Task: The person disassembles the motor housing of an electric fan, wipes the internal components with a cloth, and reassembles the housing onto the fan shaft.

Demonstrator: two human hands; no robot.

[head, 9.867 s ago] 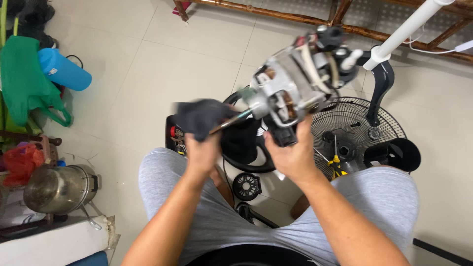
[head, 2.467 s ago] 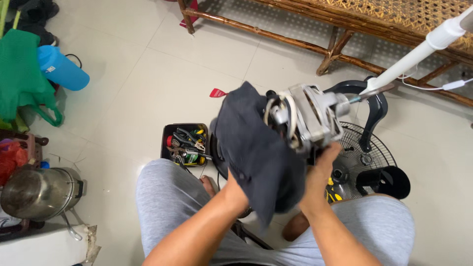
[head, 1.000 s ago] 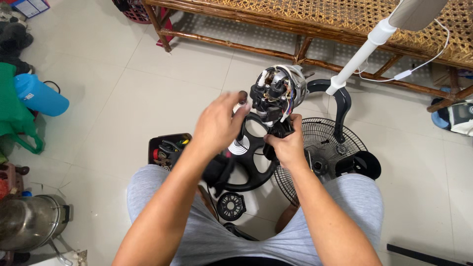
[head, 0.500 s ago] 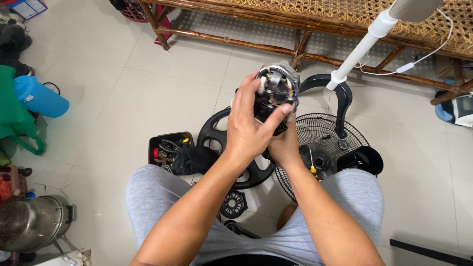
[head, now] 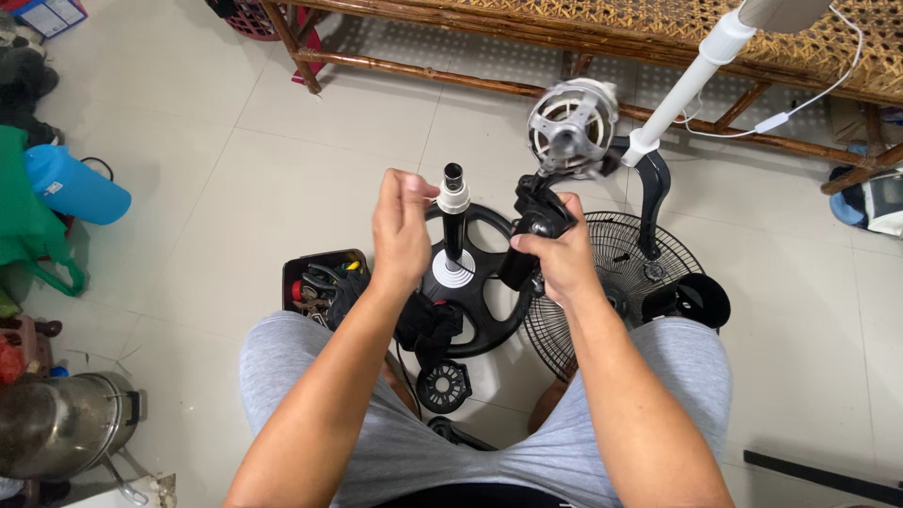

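Right hand [head: 562,265] was clamped on the black neck of the fan motor [head: 570,127] at upper centre, left hand [head: 400,229] pinched loosely by the pole top [head: 453,193] (contact unclear), so the one-handed, top-heavy motor could tip and drop.

The black round fan base [head: 484,282] lies on the tiled floor [head: 235,169] before the grey-clad knees; the wire fan grille [head: 611,282] lies to its right, the open toolbox [head: 315,282] to its left, the rattan bench [head: 583,23] behind.
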